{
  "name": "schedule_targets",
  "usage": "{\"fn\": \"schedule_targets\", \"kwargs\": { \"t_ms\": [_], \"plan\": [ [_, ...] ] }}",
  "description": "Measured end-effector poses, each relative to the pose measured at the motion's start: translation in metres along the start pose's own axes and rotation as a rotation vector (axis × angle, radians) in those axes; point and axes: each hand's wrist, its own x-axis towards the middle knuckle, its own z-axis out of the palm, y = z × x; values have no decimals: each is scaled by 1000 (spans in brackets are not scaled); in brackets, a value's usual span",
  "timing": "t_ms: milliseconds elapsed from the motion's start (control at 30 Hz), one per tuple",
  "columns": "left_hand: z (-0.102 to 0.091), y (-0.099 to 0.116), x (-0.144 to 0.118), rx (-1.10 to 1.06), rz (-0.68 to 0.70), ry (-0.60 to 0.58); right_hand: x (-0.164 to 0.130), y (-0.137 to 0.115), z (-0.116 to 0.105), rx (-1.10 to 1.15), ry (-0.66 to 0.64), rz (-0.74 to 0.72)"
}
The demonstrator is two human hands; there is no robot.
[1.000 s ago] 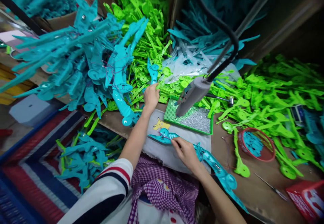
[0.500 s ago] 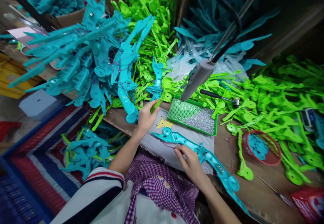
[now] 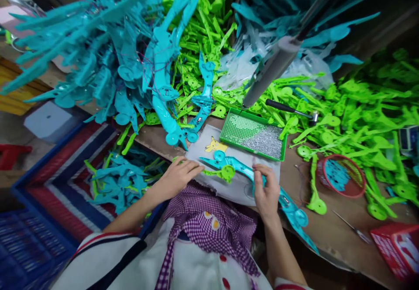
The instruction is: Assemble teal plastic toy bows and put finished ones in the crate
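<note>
My left hand (image 3: 176,178) is closed around one end of a lime-green plastic piece (image 3: 226,173), whose round disc end points right over the grey cloth (image 3: 236,191). Under and beyond it lies a long turquoise plastic piece (image 3: 240,167), stretching from the cloth toward the table's lower right edge. Over the middle of the turquoise piece, my right hand (image 3: 266,189) is pinched, with a thin purple wire faintly visible at its fingertips. The hand hides part of the turquoise piece.
A green tray (image 3: 253,133) of small metal screws sits beyond the cloth, with a hanging electric screwdriver (image 3: 271,71) above it. Turquoise parts (image 3: 111,50) heap at left, green parts (image 3: 347,106) at right. A hammer (image 3: 291,110), red basket (image 3: 342,189) and screwdriver (image 3: 352,225) lie rightward.
My left hand has brought the green piece back from the pile to just above the cloth. My right hand has moved up and right along the turquoise piece. The view has shifted slightly.
</note>
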Motion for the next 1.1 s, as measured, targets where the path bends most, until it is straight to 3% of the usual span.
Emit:
{"fn": "schedule_targets", "kwargs": {
  "t_ms": [133,233,300,433,500,600,733,867,967,1033,1100],
  "plan": [
    [-19,1,33,112,173,40,1,-12,13,-12,-266,-67],
    [-19,-6,58,96,229,109,-3,-10,19,-71,-266,73],
    [-7,-8,64,34,151,241,-6,-6,22,-167,-214,168],
    [35,6,52,-226,-258,523,-2,-4,42,-390,-230,283],
    [56,16,43,-299,-367,497,6,-9,58,-433,-272,311],
    [74,21,42,-293,-422,386,25,-22,79,-439,-350,317],
    [73,8,60,-301,-542,340,60,-37,91,-425,-472,276],
    [64,-6,74,-424,-570,284,84,-41,89,-369,-551,233],
    [60,-8,67,-468,-579,226,74,-31,78,-168,-518,153],
    [58,-5,57,-495,-575,206,57,-19,65,-11,-410,126],
    [56,-1,48,-549,-574,213,40,-5,50,80,-301,188]
  ]
}}
